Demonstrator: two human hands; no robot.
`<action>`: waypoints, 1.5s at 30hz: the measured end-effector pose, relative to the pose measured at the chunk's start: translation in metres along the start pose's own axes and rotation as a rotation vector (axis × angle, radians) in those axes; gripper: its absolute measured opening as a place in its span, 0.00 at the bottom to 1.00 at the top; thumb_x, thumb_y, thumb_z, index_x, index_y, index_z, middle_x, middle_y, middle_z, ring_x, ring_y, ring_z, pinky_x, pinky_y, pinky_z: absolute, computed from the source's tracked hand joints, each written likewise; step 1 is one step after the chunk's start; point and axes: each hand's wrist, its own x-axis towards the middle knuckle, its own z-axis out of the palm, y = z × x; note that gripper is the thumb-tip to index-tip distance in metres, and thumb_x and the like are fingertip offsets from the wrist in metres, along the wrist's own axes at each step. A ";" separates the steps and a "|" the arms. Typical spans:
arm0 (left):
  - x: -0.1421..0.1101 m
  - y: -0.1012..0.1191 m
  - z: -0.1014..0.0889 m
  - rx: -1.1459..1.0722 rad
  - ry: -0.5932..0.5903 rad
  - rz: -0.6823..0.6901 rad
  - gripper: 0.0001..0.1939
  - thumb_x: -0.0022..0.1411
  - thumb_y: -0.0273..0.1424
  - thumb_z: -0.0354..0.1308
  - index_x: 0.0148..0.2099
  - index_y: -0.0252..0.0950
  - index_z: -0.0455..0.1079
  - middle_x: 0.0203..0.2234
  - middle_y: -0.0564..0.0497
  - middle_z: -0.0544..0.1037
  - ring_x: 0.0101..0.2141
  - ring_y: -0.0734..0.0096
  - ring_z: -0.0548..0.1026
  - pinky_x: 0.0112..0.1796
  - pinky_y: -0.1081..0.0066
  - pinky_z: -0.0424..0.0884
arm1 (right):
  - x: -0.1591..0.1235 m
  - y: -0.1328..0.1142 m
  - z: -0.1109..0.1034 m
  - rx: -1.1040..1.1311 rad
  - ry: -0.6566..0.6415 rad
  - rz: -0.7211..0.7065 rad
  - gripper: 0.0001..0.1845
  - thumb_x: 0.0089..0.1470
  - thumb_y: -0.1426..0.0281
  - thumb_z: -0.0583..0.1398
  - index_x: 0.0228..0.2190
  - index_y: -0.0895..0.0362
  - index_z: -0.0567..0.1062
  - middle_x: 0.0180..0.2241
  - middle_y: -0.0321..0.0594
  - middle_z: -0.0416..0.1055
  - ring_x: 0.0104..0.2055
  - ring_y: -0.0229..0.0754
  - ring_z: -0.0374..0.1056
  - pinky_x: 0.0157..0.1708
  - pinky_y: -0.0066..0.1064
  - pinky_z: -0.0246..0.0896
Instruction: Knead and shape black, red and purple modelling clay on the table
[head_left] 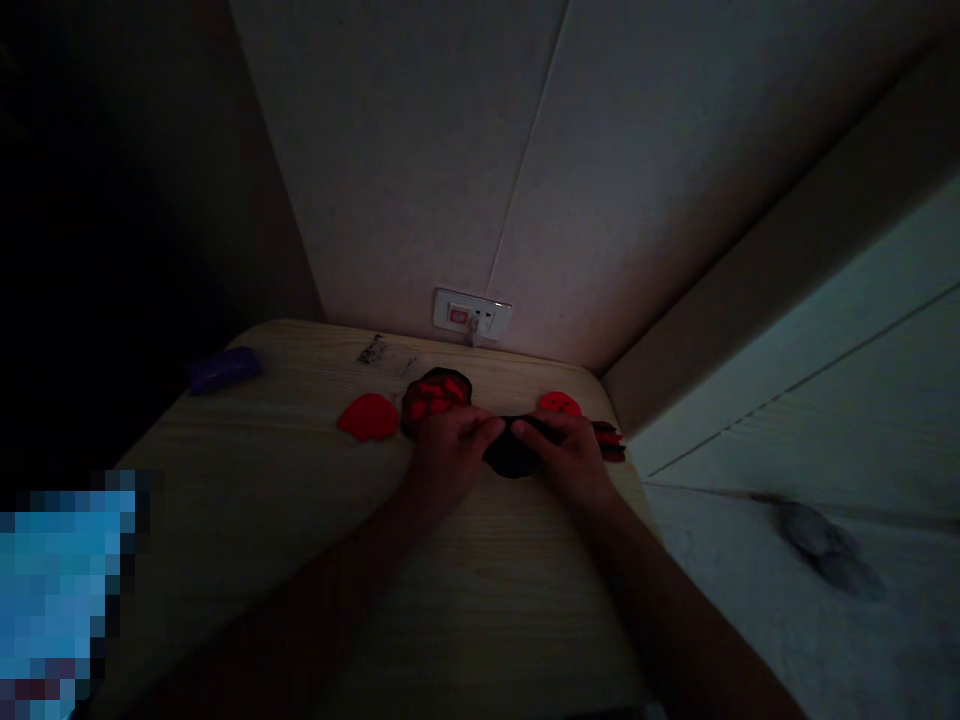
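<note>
My left hand (pixel 451 450) and my right hand (pixel 570 455) pinch the upper edge of a flat black disc (pixel 513 458) between thumbs and fingers. It looks like soft modelling clay, though the dim light hides its surface. Just beyond my left hand lies a round black piece with red patches (pixel 435 396). To its left rests a flat red piece (pixel 368 417) with an uneven lower edge. Behind my right hand is a red round piece (pixel 559 403) with dark marks. Partly covered by that hand, a layered red and black piece (pixel 610 442) sits at the right.
These things lie on a pale wooden table (pixel 315 500) against a wall. A purple packet (pixel 223 369) is at its far left edge. On the wall, a socket (pixel 472 315) holds a plug. A pixelated blue area (pixel 60 580) fills the lower left, and a grey item (pixel 825 545) lies right.
</note>
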 end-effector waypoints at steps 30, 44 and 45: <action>0.002 -0.006 0.003 -0.247 -0.080 -0.087 0.14 0.57 0.39 0.66 0.40 0.33 0.79 0.33 0.47 0.84 0.34 0.63 0.81 0.36 0.69 0.76 | 0.001 0.000 -0.001 0.006 0.067 -0.052 0.09 0.47 0.61 0.73 0.29 0.54 0.84 0.27 0.36 0.80 0.27 0.40 0.73 0.30 0.30 0.70; 0.002 -0.005 0.001 -0.199 -0.051 -0.067 0.12 0.57 0.36 0.65 0.39 0.33 0.79 0.33 0.46 0.84 0.35 0.62 0.82 0.37 0.67 0.76 | 0.001 0.000 -0.001 0.048 0.013 0.009 0.09 0.45 0.63 0.73 0.30 0.53 0.85 0.28 0.35 0.81 0.28 0.39 0.75 0.33 0.30 0.71; 0.002 -0.004 0.000 -0.209 -0.041 -0.080 0.12 0.57 0.36 0.66 0.39 0.32 0.80 0.33 0.46 0.84 0.34 0.61 0.82 0.37 0.67 0.76 | 0.001 0.000 -0.001 0.049 0.009 0.010 0.09 0.45 0.63 0.73 0.30 0.53 0.85 0.28 0.36 0.82 0.28 0.39 0.75 0.33 0.30 0.71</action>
